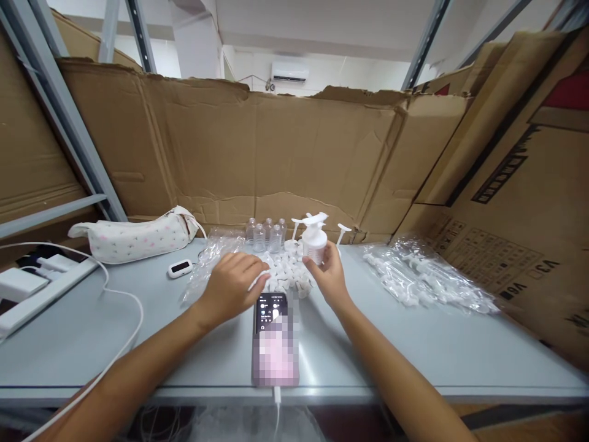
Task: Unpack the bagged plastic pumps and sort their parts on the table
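Observation:
My right hand (327,270) is closed round a ribbed clear bottle with a white pump top (315,230), held upright over the table. To its left, my left hand (237,279) is bent over the edge of a pile of small white caps (288,270). A bit of white shows between its thumb and fingers, too small to name. Several clear ribbed bottles (267,235) stand behind the pile. One white pump head (343,232) rises behind my right hand, and another stands left of the held bottle.
A phone (276,341) with a cable plugged in lies in front. Clear bags of white parts (423,276) are on the right. At left lie crumpled clear plastic (214,252), a small white device (180,268), a floral pouch (138,236) and a power strip (50,285). Cardboard (276,147) walls the back.

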A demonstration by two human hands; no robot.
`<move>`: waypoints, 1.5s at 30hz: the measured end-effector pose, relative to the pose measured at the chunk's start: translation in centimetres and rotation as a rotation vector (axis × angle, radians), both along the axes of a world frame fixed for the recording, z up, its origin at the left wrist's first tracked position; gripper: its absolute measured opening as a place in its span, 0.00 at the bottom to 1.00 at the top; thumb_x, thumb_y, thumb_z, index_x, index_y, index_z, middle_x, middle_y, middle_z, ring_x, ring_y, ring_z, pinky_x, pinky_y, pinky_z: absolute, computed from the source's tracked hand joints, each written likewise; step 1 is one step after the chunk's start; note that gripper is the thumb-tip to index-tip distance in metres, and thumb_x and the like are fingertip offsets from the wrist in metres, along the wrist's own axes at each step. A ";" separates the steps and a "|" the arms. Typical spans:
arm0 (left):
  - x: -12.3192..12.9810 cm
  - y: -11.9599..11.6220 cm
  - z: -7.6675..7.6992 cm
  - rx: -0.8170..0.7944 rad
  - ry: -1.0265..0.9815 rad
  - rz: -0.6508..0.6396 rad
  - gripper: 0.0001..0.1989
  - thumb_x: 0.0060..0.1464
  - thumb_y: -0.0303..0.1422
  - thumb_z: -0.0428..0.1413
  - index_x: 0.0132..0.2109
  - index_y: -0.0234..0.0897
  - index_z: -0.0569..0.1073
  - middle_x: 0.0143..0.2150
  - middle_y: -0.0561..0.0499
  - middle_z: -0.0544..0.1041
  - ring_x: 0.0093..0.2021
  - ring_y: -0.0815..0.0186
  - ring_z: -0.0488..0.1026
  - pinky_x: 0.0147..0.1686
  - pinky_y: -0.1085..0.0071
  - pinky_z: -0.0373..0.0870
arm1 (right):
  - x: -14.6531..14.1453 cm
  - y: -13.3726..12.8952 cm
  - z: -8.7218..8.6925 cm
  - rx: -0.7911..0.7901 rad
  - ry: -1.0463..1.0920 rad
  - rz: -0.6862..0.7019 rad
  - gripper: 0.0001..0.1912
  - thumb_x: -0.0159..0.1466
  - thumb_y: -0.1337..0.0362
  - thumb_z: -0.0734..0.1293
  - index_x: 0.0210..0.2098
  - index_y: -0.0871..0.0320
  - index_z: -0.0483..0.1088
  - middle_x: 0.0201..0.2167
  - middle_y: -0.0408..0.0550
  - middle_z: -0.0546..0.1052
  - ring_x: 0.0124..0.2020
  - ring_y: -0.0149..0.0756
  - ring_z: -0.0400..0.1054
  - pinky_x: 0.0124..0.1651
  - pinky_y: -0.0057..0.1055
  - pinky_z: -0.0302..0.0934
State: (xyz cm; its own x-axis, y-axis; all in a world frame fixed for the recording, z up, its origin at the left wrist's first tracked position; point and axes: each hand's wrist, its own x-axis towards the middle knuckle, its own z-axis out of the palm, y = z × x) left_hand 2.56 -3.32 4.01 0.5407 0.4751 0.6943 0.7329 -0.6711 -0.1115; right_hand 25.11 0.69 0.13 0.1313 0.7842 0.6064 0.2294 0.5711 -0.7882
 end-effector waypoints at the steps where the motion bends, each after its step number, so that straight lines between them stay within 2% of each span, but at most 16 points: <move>1: 0.6 0.1 -0.2 -0.027 0.043 -0.015 0.11 0.60 0.35 0.48 0.41 0.37 0.74 0.38 0.47 0.77 0.39 0.60 0.71 0.38 0.64 0.63 | -0.1 -0.1 0.1 -0.035 0.054 0.065 0.24 0.57 0.55 0.67 0.51 0.54 0.60 0.51 0.54 0.70 0.51 0.44 0.65 0.51 0.41 0.62; 6: 1.9 0.6 -2.0 -0.125 0.082 -0.025 0.15 0.59 0.42 0.51 0.45 0.36 0.71 0.42 0.45 0.76 0.40 0.58 0.70 0.38 0.63 0.61 | -0.9 -1.0 0.6 -0.207 0.180 0.409 0.20 0.55 0.54 0.70 0.44 0.55 0.68 0.48 0.52 0.74 0.52 0.46 0.67 0.54 0.43 0.61; 9: 1.7 0.7 -3.2 -0.127 0.025 0.008 0.13 0.58 0.41 0.51 0.42 0.36 0.69 0.38 0.46 0.76 0.37 0.59 0.70 0.35 0.64 0.61 | -1.4 -1.6 0.4 -0.272 0.205 0.524 0.20 0.55 0.55 0.71 0.45 0.55 0.69 0.48 0.51 0.75 0.51 0.45 0.67 0.54 0.44 0.61; 15: 0.5 1.2 -4.3 -0.041 -0.099 -0.035 0.07 0.62 0.32 0.47 0.39 0.35 0.67 0.32 0.49 0.75 0.32 0.63 0.70 0.34 0.67 0.61 | -2.0 -1.7 -0.1 -0.400 0.312 0.716 0.24 0.52 0.49 0.71 0.43 0.56 0.70 0.44 0.53 0.75 0.38 0.42 0.73 0.38 0.39 0.68; 19: -0.5 2.1 -4.3 0.015 -0.131 -0.015 0.09 0.63 0.32 0.45 0.37 0.35 0.67 0.32 0.49 0.75 0.32 0.64 0.70 0.34 0.68 0.61 | -1.8 -1.7 0.1 -0.411 0.382 0.673 0.26 0.52 0.43 0.69 0.40 0.56 0.70 0.41 0.52 0.74 0.36 0.41 0.71 0.33 0.36 0.66; 24: -1.1 2.5 -4.1 0.026 -0.129 0.040 0.14 0.64 0.33 0.41 0.35 0.36 0.68 0.27 0.50 0.72 0.29 0.63 0.66 0.30 0.68 0.58 | -1.7 -1.9 0.2 -0.457 0.410 0.629 0.22 0.54 0.45 0.68 0.36 0.57 0.71 0.29 0.45 0.73 0.26 0.31 0.66 0.28 0.30 0.60; 26: -1.0 2.3 -3.9 -0.093 -0.210 0.016 0.14 0.64 0.33 0.41 0.35 0.37 0.68 0.28 0.50 0.71 0.30 0.64 0.66 0.31 0.69 0.59 | -1.8 -2.0 0.0 -0.451 0.410 0.656 0.19 0.55 0.47 0.68 0.34 0.57 0.71 0.26 0.44 0.72 0.24 0.30 0.65 0.29 0.30 0.59; 28: -0.9 2.0 -3.5 -0.286 -0.346 -0.025 0.13 0.64 0.33 0.41 0.34 0.37 0.66 0.29 0.51 0.70 0.31 0.65 0.66 0.33 0.70 0.60 | -1.9 -1.9 -0.2 -0.441 0.404 0.669 0.17 0.54 0.49 0.70 0.30 0.57 0.70 0.23 0.43 0.71 0.24 0.31 0.65 0.31 0.31 0.60; 31: -0.8 1.6 -2.9 -0.543 -0.503 -0.065 0.15 0.63 0.36 0.41 0.29 0.37 0.62 0.27 0.54 0.65 0.29 0.67 0.63 0.31 0.72 0.59 | -2.0 -1.6 -0.7 -0.438 0.390 0.666 0.15 0.52 0.52 0.71 0.30 0.56 0.68 0.25 0.42 0.72 0.26 0.33 0.67 0.31 0.32 0.60; 36: -0.7 1.9 -2.7 -0.755 -0.614 -0.128 0.17 0.61 0.40 0.41 0.26 0.37 0.57 0.24 0.56 0.57 0.27 0.69 0.57 0.29 0.73 0.56 | -1.2 -1.0 -1.1 -0.341 0.217 0.645 0.13 0.54 0.58 0.70 0.35 0.55 0.66 0.26 0.42 0.73 0.28 0.35 0.68 0.32 0.33 0.60; 40: -0.7 2.2 -3.1 -0.759 -0.621 -0.123 0.16 0.61 0.41 0.41 0.27 0.38 0.58 0.25 0.56 0.58 0.27 0.69 0.58 0.29 0.73 0.57 | -0.8 -0.8 -1.0 -0.316 0.135 0.640 0.15 0.54 0.57 0.70 0.39 0.55 0.66 0.26 0.43 0.74 0.28 0.35 0.67 0.33 0.34 0.61; 45: -1.1 2.0 -3.5 -0.594 -0.439 0.035 0.16 0.63 0.39 0.39 0.28 0.38 0.61 0.24 0.55 0.64 0.27 0.67 0.63 0.29 0.71 0.58 | -1.0 -0.9 -0.5 -0.294 0.325 0.652 0.22 0.54 0.48 0.69 0.44 0.52 0.67 0.36 0.46 0.71 0.31 0.35 0.67 0.29 0.32 0.62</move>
State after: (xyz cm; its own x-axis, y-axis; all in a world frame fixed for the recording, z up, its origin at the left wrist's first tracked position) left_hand 1.49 -1.30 0.46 0.2501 0.8500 0.4637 0.6482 -0.5027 0.5720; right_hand 24.15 -0.17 -0.38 -0.2758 0.8863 0.3720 -0.3483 0.2685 -0.8981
